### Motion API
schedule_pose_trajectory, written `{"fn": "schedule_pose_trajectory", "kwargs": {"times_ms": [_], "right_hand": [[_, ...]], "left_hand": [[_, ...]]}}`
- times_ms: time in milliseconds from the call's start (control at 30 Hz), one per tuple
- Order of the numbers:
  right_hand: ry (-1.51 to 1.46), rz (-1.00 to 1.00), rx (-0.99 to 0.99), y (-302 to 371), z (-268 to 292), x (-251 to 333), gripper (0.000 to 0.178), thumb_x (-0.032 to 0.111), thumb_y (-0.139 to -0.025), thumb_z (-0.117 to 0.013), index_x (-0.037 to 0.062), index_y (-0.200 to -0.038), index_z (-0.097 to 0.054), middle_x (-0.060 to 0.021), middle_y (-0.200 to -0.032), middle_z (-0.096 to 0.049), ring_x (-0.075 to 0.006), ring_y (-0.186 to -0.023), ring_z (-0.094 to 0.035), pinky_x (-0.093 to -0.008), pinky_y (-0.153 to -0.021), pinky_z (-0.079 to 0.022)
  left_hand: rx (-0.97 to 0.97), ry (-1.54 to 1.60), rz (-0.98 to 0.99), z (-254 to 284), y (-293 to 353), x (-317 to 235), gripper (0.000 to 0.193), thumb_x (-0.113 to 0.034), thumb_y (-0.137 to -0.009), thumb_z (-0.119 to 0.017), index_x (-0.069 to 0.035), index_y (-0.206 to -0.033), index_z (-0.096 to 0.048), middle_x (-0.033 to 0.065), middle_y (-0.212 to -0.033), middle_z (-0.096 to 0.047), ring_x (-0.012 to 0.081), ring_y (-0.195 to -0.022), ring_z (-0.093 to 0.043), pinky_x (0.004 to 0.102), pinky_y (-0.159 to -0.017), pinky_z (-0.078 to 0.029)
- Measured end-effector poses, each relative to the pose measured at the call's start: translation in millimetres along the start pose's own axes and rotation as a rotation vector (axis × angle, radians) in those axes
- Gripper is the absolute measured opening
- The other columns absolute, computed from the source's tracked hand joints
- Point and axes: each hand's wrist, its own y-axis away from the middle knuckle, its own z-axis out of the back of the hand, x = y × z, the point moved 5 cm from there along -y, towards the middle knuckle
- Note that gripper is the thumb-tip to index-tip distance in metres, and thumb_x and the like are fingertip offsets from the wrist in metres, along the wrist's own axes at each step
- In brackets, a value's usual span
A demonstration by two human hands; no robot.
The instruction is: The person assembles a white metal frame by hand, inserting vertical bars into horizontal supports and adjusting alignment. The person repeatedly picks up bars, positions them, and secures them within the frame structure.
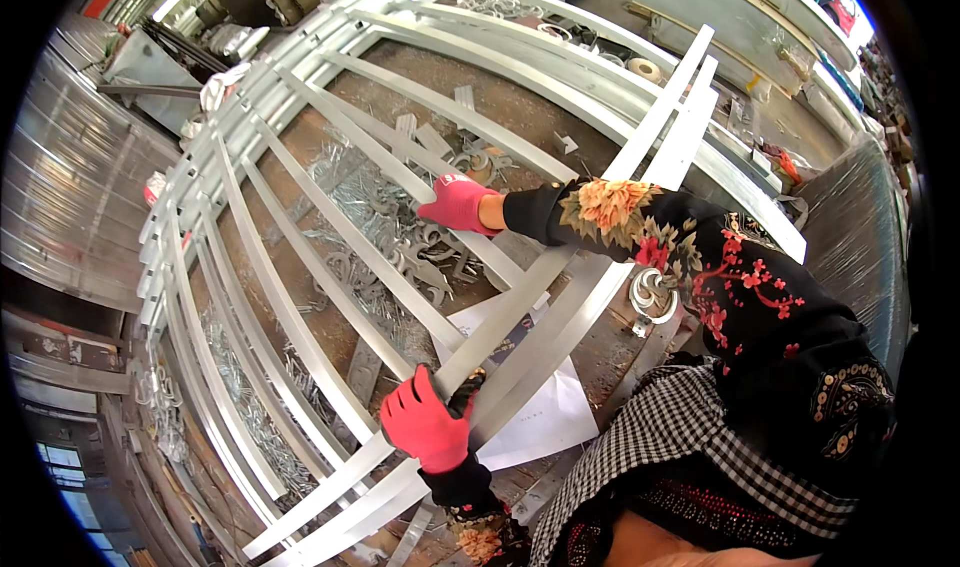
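Note:
A frame of long silvery metal bars lies spread before me. My left hand [428, 422], in a red-pink glove with dark fingertips, is closed around a flat metal rail [510, 317] that crosses the near ends of the bars. A second, wider rail [570, 317] runs alongside it, nearer my body. Farther off, my right hand [458, 205], gloved in pink, is closed on one of the slender metal bars [375, 145]; its fingertips are partly hidden. Beneath the bars lie loose curled metal pieces [430, 257].
A white paper sheet [545, 417] lies under the rails near me. Small metal rods [250, 417] are heaped among the bars at left. Wrapped sheet stacks [80, 177] stand at far left, and a film-wrapped stack [855, 237] stands at right. A tape roll [645, 69] sits beyond the frame.

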Motion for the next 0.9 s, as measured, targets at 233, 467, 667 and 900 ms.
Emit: {"fn": "schedule_pose_trajectory", "kwargs": {"times_ms": [233,467,667,900], "right_hand": [[0.019,0.0,-0.101,-8,4,4,0.056,0.047,-0.077,-0.06,-0.0063,-0.094,-0.063,-0.0238,-0.098,-0.063,-0.0335,-0.095,-0.062,-0.0398,-0.08,-0.049],[0.016,0.029,-0.032,-9,-21,8,0.054,0.046,-0.078,-0.057,-0.0049,-0.096,-0.063,-0.0242,-0.095,-0.064,-0.0341,-0.093,-0.063,-0.0417,-0.081,-0.049],[0.044,0.058,-0.094,-70,-16,10,0.054,0.045,-0.076,-0.059,-0.0046,-0.098,-0.064,-0.0239,-0.094,-0.065,-0.0334,-0.091,-0.064,-0.0401,-0.079,-0.051],[0.086,0.026,0.038,-38,12,32,0.059,0.049,-0.074,-0.06,-0.0077,-0.089,-0.065,-0.0214,-0.085,-0.066,-0.0314,-0.077,-0.065,-0.0383,-0.074,-0.051]], "left_hand": [[-0.003,-0.06,0.012,5,-7,-9,0.066,-0.034,-0.047,-0.082,-0.008,-0.102,-0.059,0.0083,-0.088,-0.057,0.0299,-0.085,-0.054,0.042,-0.081,-0.043],[-0.01,-0.026,0.039,-9,9,-7,0.068,-0.022,-0.042,-0.082,-0.01,-0.105,-0.059,0.0087,-0.092,-0.058,0.0303,-0.089,-0.054,0.0416,-0.08,-0.043],[-0.021,-0.054,0.065,-14,14,-8,0.071,-0.028,-0.041,-0.082,-0.01,-0.106,-0.059,0.0074,-0.094,-0.059,0.0301,-0.089,-0.054,0.0417,-0.082,-0.042],[-0.08,-0.133,0.025,-18,20,-2,0.066,-0.066,-0.068,-0.059,-0.008,-0.098,-0.064,0.0075,-0.086,-0.059,0.0291,-0.08,-0.057,0.0443,-0.081,-0.046]]}}
